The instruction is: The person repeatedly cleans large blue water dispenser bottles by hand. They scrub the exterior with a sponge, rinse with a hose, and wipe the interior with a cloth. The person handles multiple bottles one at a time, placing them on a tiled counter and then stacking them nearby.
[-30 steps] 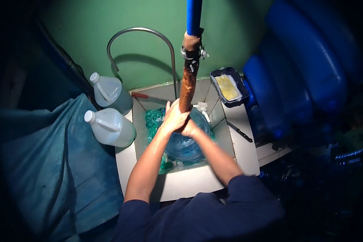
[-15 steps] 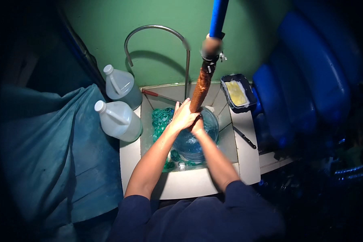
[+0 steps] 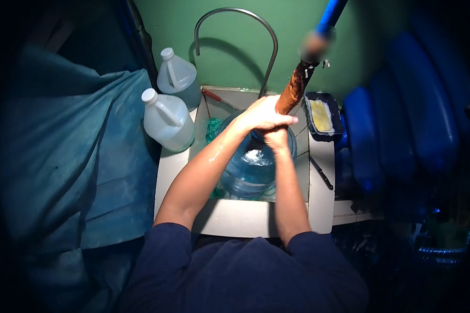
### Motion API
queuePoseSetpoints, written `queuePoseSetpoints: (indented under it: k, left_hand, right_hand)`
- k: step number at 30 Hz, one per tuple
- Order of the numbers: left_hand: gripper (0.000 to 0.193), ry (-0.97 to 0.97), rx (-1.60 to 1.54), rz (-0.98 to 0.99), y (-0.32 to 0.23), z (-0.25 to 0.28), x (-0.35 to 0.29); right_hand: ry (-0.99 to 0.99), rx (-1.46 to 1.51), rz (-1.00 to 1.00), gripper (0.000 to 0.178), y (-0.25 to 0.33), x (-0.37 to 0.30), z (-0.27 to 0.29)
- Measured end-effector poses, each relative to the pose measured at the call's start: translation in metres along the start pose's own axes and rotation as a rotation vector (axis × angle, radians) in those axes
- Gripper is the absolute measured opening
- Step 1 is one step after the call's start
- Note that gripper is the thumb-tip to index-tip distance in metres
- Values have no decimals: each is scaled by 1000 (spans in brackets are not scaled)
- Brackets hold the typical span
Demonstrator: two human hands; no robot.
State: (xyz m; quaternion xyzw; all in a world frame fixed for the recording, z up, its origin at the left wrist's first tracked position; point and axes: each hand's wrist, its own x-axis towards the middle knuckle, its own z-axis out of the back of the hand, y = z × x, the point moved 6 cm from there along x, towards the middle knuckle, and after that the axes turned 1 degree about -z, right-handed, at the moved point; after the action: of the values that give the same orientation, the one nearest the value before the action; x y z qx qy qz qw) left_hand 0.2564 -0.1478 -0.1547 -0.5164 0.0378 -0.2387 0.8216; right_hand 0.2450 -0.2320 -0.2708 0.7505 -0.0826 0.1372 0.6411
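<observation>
A large clear blue water jug stands in a tiled basin, its mouth close under my hands. A slanting pole with a brown, wet-looking lower part comes down to it from the upper right. My left hand is wrapped round the brown part, thumb pointing right. Just below, my right hand closes about the pole's lower end, its fingers mostly hidden by the left hand. Whether the pole enters the jug's mouth is hidden. Green netting or mesh lies in the basin beside the jug.
Two white-capped plastic jugs stand on the basin's left rim. A curved metal spout rises behind. On the right rim are a dark tub with a yellow sponge and a black-handled knife. A red-handled tool lies at the back-left corner.
The pole leans further right, and both hands have moved up and to the right. The jug seems more upright and covers more of the green mesh. My view has shifted slightly.
</observation>
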Motion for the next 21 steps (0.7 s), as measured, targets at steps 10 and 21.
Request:
queuePoseSetpoints:
  k: [10, 21]
  left_hand:
    - [39, -315, 477, -61, -10, 2, -16]
    - [42, -229, 59, 5, 3, 1, -24]
  right_hand:
    - [-171, 20, 53, 38, -33, 20, 13]
    - [-43, 522, -100, 22, 4, 30, -2]
